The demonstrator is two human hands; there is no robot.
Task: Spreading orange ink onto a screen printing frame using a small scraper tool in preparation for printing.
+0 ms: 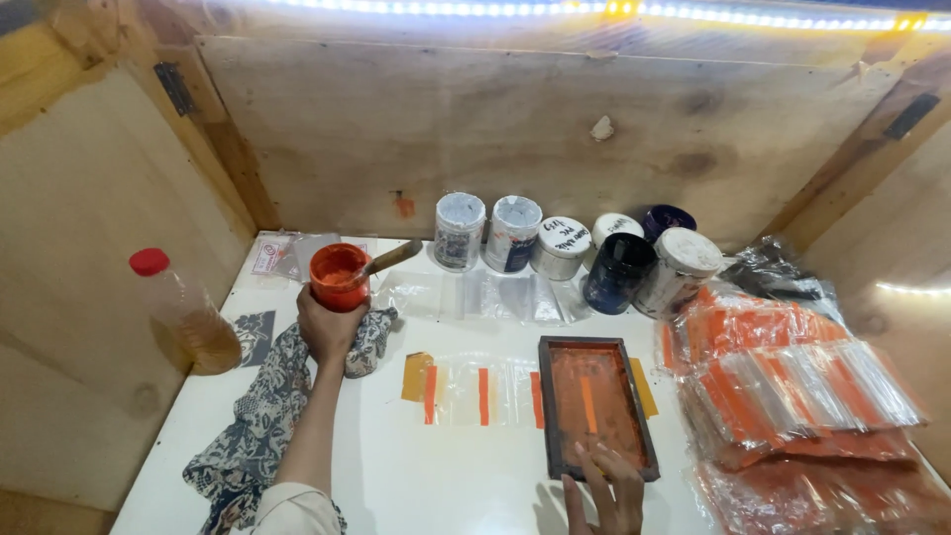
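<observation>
My left hand (328,326) grips an orange paint cup (338,276) with a wooden-handled stirrer (387,260) sticking out of it, held just above a patterned cloth (260,411). My right hand (606,490) rests flat on the near edge of a small dark-framed printing screen (594,401) smeared with orange ink. The screen lies on the white table (436,476), over clear plastic bags with orange stripes (475,393).
Several paint jars (565,248) stand along the plywood back wall. A red-capped bottle of amber liquid (186,313) stands at the left. Stacks of orange-printed plastic bags (792,386) fill the right side. Loose clear bags (485,295) lie in front of the jars.
</observation>
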